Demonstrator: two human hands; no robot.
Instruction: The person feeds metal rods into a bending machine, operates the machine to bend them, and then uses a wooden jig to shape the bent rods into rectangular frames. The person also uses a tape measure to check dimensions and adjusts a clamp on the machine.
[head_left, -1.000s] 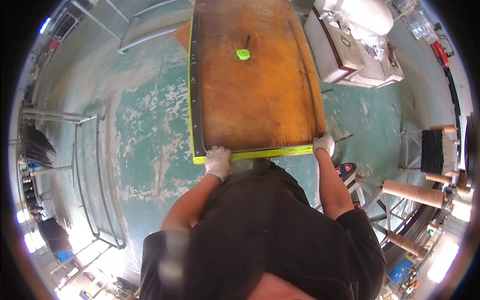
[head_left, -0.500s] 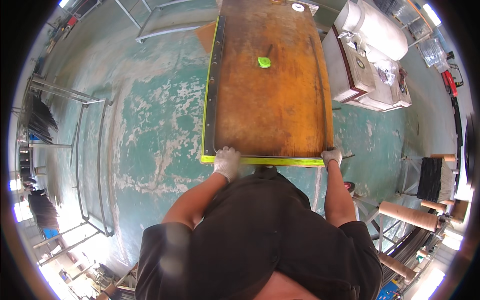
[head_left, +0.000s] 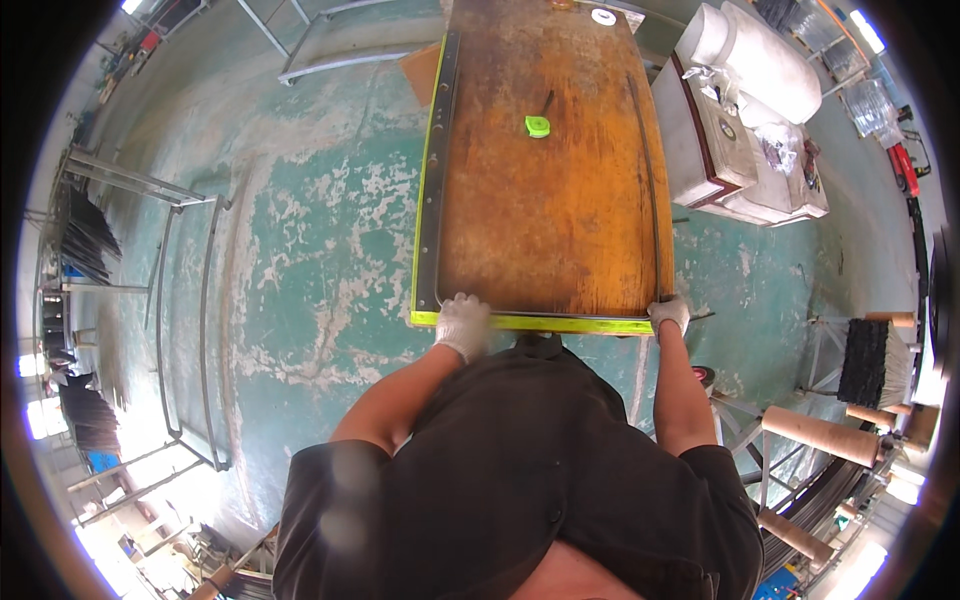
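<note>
A long wooden worktable (head_left: 550,210) with yellow-green edging (head_left: 560,325) stretches away in front of me. A thin dark rod (head_left: 438,240) runs up beside the black perforated metal strip (head_left: 432,190) on the left edge and also follows the near edge. At the near left corner my left hand (head_left: 463,325), in a whitish glove, curls its fingers over the rod; it is slightly blurred. My gloved right hand (head_left: 670,313) is closed at the near right corner, where the rod's right-hand stretch (head_left: 650,190) comes down. The exact grip is partly hidden.
A green tape measure (head_left: 537,127) and a white tape roll (head_left: 603,17) lie on the table. Right of it stands a white-covered stack (head_left: 715,170) with large white rolls (head_left: 765,60). Metal frames (head_left: 210,320) stand left; brown cardboard tubes (head_left: 820,435) sit at lower right.
The whole view has shifted slightly, so the table appears a little farther right. Both hands stay at the near corners, with no clear change in their hold.
</note>
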